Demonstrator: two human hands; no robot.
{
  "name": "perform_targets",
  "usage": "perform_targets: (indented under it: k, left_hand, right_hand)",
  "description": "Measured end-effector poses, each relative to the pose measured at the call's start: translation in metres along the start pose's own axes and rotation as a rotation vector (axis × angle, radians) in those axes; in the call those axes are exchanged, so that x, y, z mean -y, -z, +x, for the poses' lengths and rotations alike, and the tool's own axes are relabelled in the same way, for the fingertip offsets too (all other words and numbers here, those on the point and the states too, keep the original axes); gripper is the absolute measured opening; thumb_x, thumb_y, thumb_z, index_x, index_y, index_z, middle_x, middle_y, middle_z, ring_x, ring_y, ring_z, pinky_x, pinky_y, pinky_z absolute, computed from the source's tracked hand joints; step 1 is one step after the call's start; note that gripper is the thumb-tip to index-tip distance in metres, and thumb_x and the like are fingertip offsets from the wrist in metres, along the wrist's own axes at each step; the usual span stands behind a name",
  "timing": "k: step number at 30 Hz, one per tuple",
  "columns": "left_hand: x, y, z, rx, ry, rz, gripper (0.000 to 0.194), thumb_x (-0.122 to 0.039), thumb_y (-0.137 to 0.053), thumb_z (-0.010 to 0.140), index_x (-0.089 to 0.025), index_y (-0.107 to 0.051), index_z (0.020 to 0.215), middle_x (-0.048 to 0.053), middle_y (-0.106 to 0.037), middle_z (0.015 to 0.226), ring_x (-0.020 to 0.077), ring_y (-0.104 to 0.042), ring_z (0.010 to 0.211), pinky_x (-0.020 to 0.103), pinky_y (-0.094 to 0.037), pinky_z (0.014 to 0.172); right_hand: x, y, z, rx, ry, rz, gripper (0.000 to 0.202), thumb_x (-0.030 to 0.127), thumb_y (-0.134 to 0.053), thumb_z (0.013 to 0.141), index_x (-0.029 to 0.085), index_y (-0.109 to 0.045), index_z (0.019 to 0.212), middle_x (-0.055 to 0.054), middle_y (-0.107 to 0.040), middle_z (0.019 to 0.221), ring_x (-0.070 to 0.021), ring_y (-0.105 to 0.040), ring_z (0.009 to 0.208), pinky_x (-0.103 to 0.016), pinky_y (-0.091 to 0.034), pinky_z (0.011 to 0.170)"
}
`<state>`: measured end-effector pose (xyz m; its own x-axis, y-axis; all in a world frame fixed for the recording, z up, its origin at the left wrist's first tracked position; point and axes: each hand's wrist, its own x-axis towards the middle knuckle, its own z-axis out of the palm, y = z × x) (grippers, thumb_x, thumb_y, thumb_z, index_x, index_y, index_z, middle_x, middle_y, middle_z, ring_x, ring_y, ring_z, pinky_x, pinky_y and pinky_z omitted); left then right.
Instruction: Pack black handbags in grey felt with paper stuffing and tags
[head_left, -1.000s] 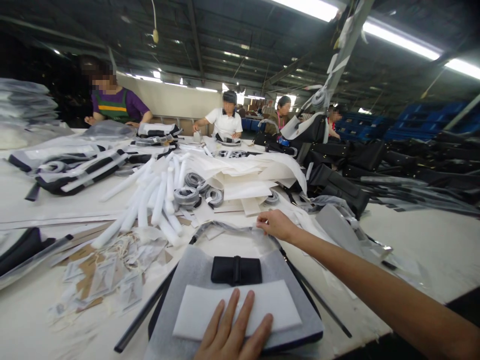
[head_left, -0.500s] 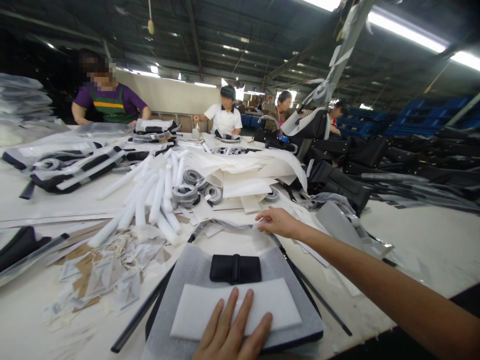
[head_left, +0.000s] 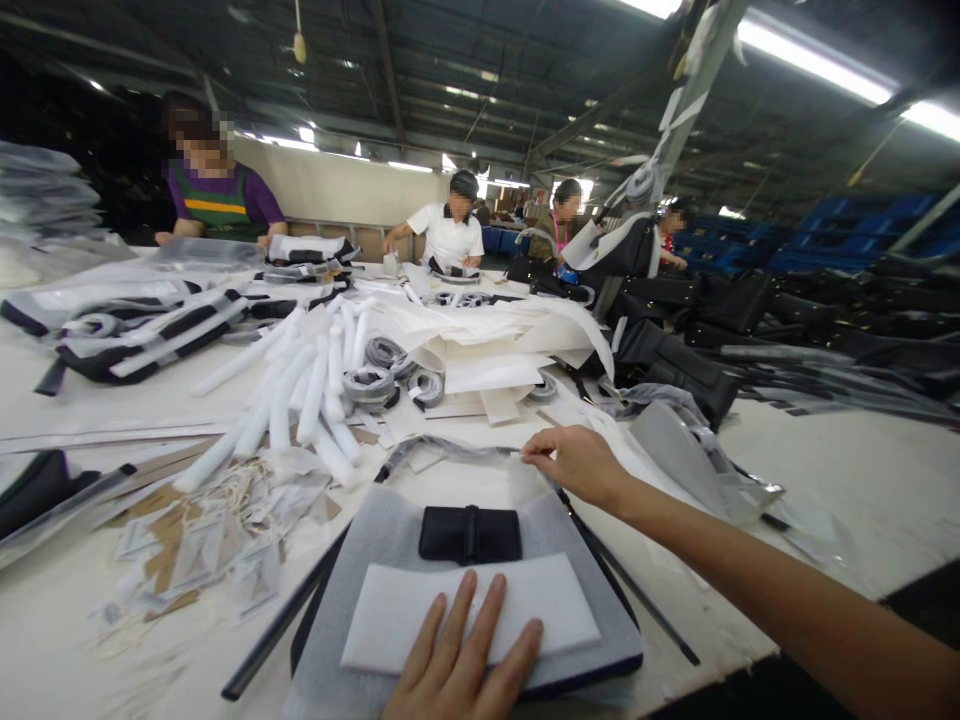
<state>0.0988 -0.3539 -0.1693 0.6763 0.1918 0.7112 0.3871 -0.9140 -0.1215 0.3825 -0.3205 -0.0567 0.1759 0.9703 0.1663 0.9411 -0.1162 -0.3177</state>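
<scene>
A dark bag wrapped in thin pale sheeting (head_left: 375, 540) lies flat at the front of the table. On it are a black strap-banded piece (head_left: 469, 534) and a white foam pad (head_left: 405, 610). My left hand (head_left: 469, 655) rests on the pad with its fingers spread. Beyond the bag, the plastic-wrapped handle (head_left: 442, 443) arches away from me. The fingertips of my right hand (head_left: 574, 462) are pinched on the wrapping at the handle's right side. Black straps (head_left: 289, 610) run down both sides of the bag.
Paper tags with strings (head_left: 202, 550) lie at the left. White foam tubes (head_left: 307, 400), coiled straps (head_left: 369, 385) and white sheets (head_left: 487, 360) are heaped ahead. Black bags (head_left: 667, 360) are piled at the right. Several people work across the table.
My right hand has moved slightly to the right along the handle, its fingers closer together. My left hand stays flat on the pad. Across the table, two people have shifted their posture.
</scene>
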Motion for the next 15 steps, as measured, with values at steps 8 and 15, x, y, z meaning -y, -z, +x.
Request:
perform_targets:
  k: [8, 15]
  left_hand:
    - [0.001, 0.0, -0.001, 0.018, -0.008, -0.01, 0.045, -0.022, -0.043, 0.103, -0.036, -0.047, 0.146, 0.004, -0.059, 0.143, 0.026, -0.042, 0.142, 0.042, -0.018, 0.124]
    - [0.001, -0.001, -0.002, 0.024, -0.008, 0.002, 0.045, -0.026, -0.044, 0.103, -0.037, -0.047, 0.146, 0.002, -0.058, 0.144, 0.0255, -0.048, 0.138, 0.042, -0.019, 0.124]
  right_hand:
    - [0.01, 0.004, -0.046, -0.232, 0.197, -0.029, 0.007, 0.021, -0.075, 0.085, 0.028, -0.076, 0.086, 0.004, -0.078, 0.087, -0.0186, -0.069, 0.084, -0.03, -0.048, 0.079]
    - [0.019, 0.005, -0.08, -0.25, 0.279, 0.04, 0.013, 0.015, -0.072, 0.087, 0.028, -0.074, 0.091, 0.004, -0.078, 0.089, -0.0182, -0.068, 0.081, -0.029, -0.047, 0.076]
